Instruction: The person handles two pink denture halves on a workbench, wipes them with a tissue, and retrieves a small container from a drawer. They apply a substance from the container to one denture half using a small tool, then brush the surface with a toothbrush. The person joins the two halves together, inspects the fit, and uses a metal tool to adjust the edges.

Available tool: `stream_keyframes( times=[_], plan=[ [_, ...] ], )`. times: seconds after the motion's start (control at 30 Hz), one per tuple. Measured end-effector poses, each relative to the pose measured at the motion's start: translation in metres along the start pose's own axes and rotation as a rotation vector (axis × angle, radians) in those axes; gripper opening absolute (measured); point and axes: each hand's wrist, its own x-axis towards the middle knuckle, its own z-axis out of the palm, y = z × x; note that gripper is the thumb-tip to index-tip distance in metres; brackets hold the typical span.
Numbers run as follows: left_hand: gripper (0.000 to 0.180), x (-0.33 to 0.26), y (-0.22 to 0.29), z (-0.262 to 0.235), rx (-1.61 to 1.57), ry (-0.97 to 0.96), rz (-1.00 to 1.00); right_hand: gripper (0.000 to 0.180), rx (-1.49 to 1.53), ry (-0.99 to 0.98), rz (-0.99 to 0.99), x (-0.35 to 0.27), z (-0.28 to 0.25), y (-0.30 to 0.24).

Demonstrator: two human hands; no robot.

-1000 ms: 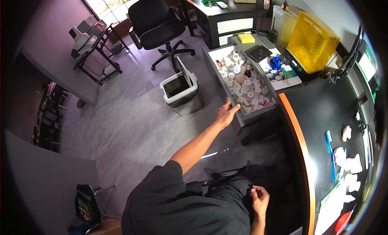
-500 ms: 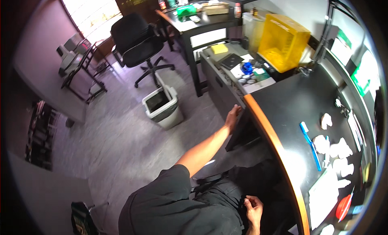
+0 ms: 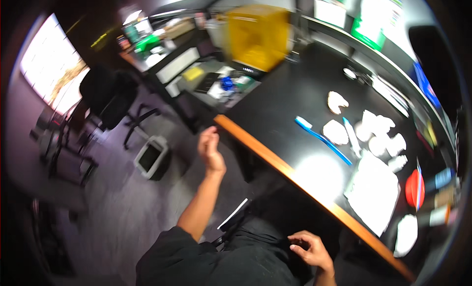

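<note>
1. Here, the left hand (image 3: 210, 149) is raised in the air just off the near corner of the desk (image 3: 295, 96), fingers loosely curled and grasping nothing.
2. That corner is where the desk's orange edge strip (image 3: 275, 163) begins; the strip runs from beside the left hand down toward the lower right, marking the border between the dark top and the open floor.
3. The right hand (image 3: 309, 247) rests low on the person's dark-clothed lap, below the orange edge, fingers bent and holding nothing that can be made out.
4. On the desk, well apart from both hands, a blue toothbrush (image 3: 322, 138) lies slanted, with pale tooth models (image 3: 336, 132) just beside it and more of them clustered further right.
5. A white sheet of paper (image 3: 374, 191) lies near the desk's edge, and a red round dish (image 3: 414, 188) sits just beyond it.
6. A yellow bin (image 3: 257, 36) stands at the far end of the desk, blurred by motion.
7. To the left of the raised hand the grey floor (image 3: 113, 207) lies open, with a small waste bin (image 3: 151, 159) standing near and a black office chair (image 3: 114, 96) further back.
8. A bright window (image 3: 49, 69) fills the far left rim.
</note>
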Motion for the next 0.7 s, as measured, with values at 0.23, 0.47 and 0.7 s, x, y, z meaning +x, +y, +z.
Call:
stream_keyframes(
  times=[0.23, 0.47, 0.7],
  plan=[
    [0.020, -0.041, 0.095, 0.069, 0.139, -0.545, 0.617, 0.029, -0.279, -0.096, -0.268, -0.037, -0.075, -0.103],
    [0.011, -0.071, 0.159, 0.152, 0.177, -1.126, 0.755, 0.026, -0.528, 0.027, -0.323, -0.070, -0.152, -0.160],
    [0.009, -0.100, 0.161, 0.285, 0.042, -1.428, 0.944, 0.009, -0.640, 0.631, -0.280, -0.032, -0.249, -0.164]
  ],
)
